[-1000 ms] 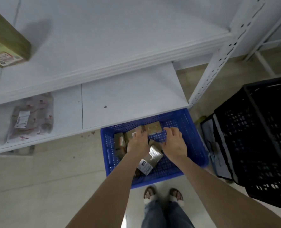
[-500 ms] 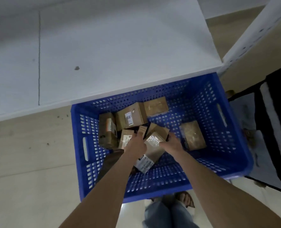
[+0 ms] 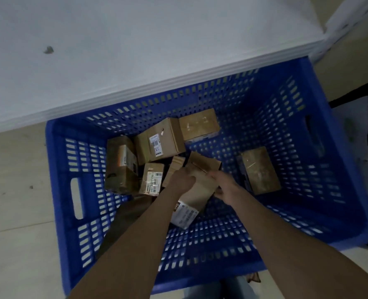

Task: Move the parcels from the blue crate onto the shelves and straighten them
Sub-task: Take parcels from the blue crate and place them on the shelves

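Both hands close on one parcel: our left hand (image 3: 182,180) presses its left side and our right hand (image 3: 223,186) its right side, so the grip is clamped on the long brown parcel (image 3: 197,192) in the middle of the blue crate (image 3: 340,169). We hold it from two sides, we think, because it leans on its neighbours and is too long for one hand to carry safely. Its white label end points toward us, low and tilted.

The other parcels are all in the crate. Four stand packed together at the left: a tall one (image 3: 120,165), a labelled box (image 3: 159,141), a small taped box (image 3: 151,179) and a box at the back (image 3: 199,125). One taped parcel (image 3: 260,169) lies apart at the right. The crowding at the left is probably why we take the loose middle one first.

The white shelf (image 3: 135,50) just beyond the crate is bare in the part that we see.

Some things we cannot read well. Our fingertips are hidden behind the parcel, the labels are too blurred, and a narrow brown piece (image 3: 176,167) beside our left hand may be another parcel or only a flap. Our left forearm covers a dark shape at the near left of the crate.
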